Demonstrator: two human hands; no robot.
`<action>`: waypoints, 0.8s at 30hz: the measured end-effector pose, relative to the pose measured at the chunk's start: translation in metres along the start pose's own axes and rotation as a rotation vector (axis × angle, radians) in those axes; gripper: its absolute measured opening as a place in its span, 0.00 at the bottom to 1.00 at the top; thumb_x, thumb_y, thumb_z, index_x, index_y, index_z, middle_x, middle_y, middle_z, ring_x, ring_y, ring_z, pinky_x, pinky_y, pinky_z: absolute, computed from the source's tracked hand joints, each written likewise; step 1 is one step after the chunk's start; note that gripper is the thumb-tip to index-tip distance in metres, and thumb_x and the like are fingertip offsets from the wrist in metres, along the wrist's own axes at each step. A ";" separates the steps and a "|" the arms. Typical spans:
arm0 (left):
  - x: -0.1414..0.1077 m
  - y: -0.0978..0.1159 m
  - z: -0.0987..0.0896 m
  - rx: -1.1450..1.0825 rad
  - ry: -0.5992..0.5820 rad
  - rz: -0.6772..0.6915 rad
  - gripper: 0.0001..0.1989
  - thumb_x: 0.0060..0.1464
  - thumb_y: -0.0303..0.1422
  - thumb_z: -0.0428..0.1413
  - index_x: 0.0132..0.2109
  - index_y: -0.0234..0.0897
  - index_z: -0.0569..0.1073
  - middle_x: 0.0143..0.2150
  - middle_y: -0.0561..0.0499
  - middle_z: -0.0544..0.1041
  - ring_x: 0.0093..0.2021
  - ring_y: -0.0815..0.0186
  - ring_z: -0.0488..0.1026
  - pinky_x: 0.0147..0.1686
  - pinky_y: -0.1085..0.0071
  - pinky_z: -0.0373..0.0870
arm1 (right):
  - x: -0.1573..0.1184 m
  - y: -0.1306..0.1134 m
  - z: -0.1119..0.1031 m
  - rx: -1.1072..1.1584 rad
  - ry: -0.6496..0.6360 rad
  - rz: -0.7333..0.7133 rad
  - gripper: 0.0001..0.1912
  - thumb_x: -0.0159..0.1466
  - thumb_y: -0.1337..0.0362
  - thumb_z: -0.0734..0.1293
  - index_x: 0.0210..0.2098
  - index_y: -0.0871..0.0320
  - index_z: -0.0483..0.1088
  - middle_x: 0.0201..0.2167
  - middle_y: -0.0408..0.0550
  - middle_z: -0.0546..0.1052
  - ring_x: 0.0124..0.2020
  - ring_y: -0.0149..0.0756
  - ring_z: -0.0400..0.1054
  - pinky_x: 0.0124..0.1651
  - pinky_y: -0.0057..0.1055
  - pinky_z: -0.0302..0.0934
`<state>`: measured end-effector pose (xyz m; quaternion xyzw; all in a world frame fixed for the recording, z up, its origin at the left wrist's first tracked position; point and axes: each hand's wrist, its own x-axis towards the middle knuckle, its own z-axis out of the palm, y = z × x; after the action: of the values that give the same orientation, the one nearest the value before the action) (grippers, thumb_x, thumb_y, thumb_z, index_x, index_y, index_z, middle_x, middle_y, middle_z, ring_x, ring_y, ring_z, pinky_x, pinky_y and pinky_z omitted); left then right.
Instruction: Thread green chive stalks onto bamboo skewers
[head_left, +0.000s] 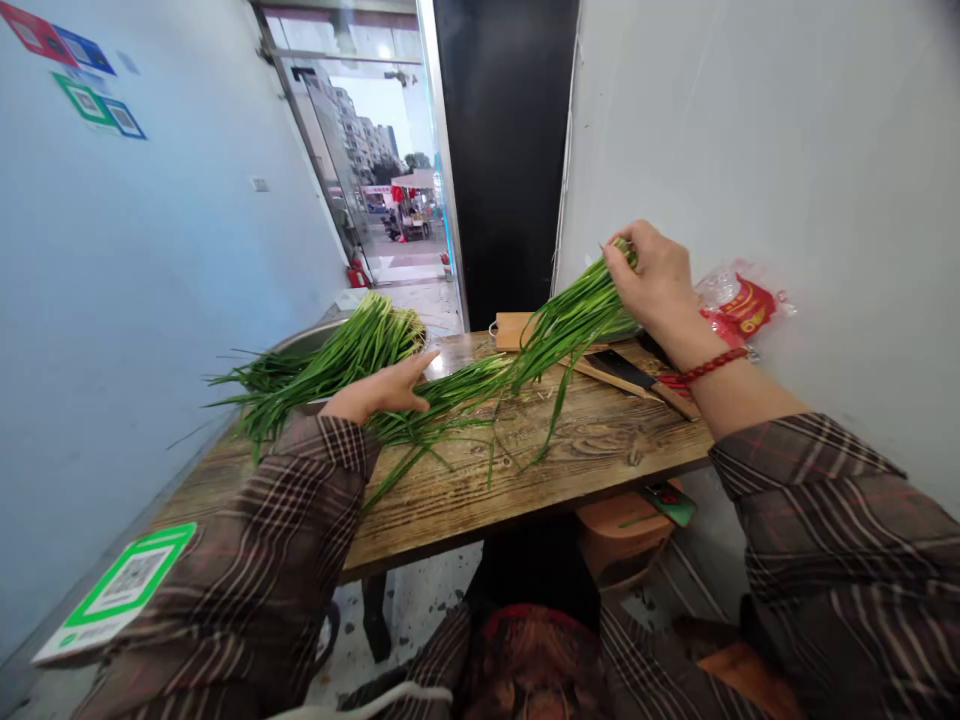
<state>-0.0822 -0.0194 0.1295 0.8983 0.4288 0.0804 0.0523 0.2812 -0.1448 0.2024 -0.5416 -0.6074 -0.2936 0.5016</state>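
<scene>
Over the wooden table, the person's left hand is spread beside loose greens, with a heap of greens at a metal bowl just past it. The right hand pinches a raised bunch by one end, leaves hanging down. Beyond lie a knife and a cutting board; farther off stands a glass door.

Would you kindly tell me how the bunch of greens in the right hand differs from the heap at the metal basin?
The held bunch is raised in the right hand, while the heap lies across the metal basin. The held bunch looks slimmer; the heap is bulkier. The held bunch's gripped ends are mostly covered by fingers, whereas the heap's pale ends show plainly. Both have long, slender green leaves.
</scene>
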 end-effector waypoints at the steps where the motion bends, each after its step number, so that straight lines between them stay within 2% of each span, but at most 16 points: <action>1: 0.003 0.012 -0.011 -0.063 -0.016 0.077 0.47 0.40 0.32 0.64 0.67 0.36 0.55 0.67 0.39 0.60 0.62 0.54 0.64 0.57 0.66 0.63 | -0.001 -0.005 0.001 0.008 -0.018 -0.007 0.17 0.67 0.51 0.58 0.39 0.56 0.69 0.30 0.49 0.74 0.34 0.40 0.69 0.40 0.37 0.61; 3: 0.012 0.043 -0.026 -0.216 0.076 0.173 0.46 0.48 0.39 0.60 0.69 0.35 0.48 0.68 0.37 0.56 0.61 0.54 0.65 0.58 0.63 0.63 | -0.001 -0.017 0.006 0.033 -0.044 -0.015 0.16 0.68 0.52 0.57 0.40 0.56 0.69 0.31 0.50 0.74 0.36 0.41 0.69 0.41 0.38 0.61; 5: 0.022 0.081 -0.030 -0.335 0.268 0.264 0.47 0.51 0.43 0.59 0.70 0.35 0.43 0.69 0.35 0.53 0.64 0.53 0.61 0.60 0.60 0.61 | -0.001 -0.031 0.011 0.066 -0.057 -0.026 0.16 0.68 0.52 0.57 0.41 0.56 0.68 0.32 0.50 0.74 0.37 0.41 0.69 0.42 0.38 0.61; 8: 0.041 0.134 -0.020 -0.338 0.513 0.420 0.55 0.43 0.46 0.64 0.69 0.36 0.42 0.70 0.36 0.47 0.69 0.47 0.48 0.64 0.52 0.51 | 0.003 -0.053 0.017 0.117 -0.083 -0.051 0.16 0.69 0.52 0.55 0.41 0.56 0.67 0.34 0.51 0.74 0.38 0.41 0.69 0.42 0.38 0.62; 11: 0.054 0.159 -0.007 -0.351 0.659 0.403 0.56 0.43 0.43 0.65 0.69 0.37 0.40 0.70 0.36 0.47 0.69 0.45 0.46 0.65 0.47 0.48 | 0.008 -0.069 0.020 0.140 -0.072 -0.048 0.16 0.70 0.53 0.54 0.40 0.55 0.67 0.34 0.49 0.74 0.38 0.40 0.69 0.43 0.37 0.62; 14: 0.057 0.155 -0.009 -0.385 0.666 0.371 0.50 0.47 0.34 0.63 0.69 0.38 0.42 0.69 0.37 0.52 0.67 0.47 0.53 0.64 0.51 0.53 | 0.013 -0.071 0.024 0.177 -0.054 -0.004 0.15 0.70 0.55 0.53 0.39 0.56 0.66 0.34 0.48 0.73 0.38 0.38 0.69 0.43 0.36 0.63; 18: 0.049 0.136 -0.026 -0.397 0.501 0.382 0.45 0.45 0.25 0.59 0.68 0.35 0.49 0.64 0.38 0.62 0.61 0.52 0.63 0.61 0.57 0.59 | 0.016 -0.056 0.040 0.308 0.020 0.089 0.15 0.69 0.56 0.54 0.37 0.57 0.67 0.30 0.45 0.72 0.35 0.35 0.69 0.39 0.34 0.64; 21: 0.039 0.125 -0.036 -0.377 0.382 0.349 0.38 0.43 0.23 0.57 0.64 0.32 0.59 0.58 0.40 0.69 0.56 0.55 0.67 0.58 0.59 0.62 | 0.016 -0.044 0.054 0.438 0.058 0.191 0.15 0.69 0.55 0.56 0.36 0.58 0.67 0.27 0.43 0.71 0.31 0.33 0.68 0.34 0.32 0.64; 24: 0.029 0.112 -0.046 -0.317 0.316 0.301 0.25 0.46 0.25 0.55 0.54 0.32 0.69 0.48 0.45 0.75 0.49 0.59 0.71 0.53 0.63 0.65 | 0.014 -0.044 0.061 0.590 -0.021 0.223 0.18 0.69 0.53 0.54 0.38 0.59 0.68 0.25 0.42 0.70 0.25 0.29 0.67 0.27 0.28 0.61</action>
<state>0.0123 -0.0660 0.1959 0.9088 0.2754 0.2928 0.1121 0.2226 -0.0956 0.2037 -0.4391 -0.6083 -0.0424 0.6598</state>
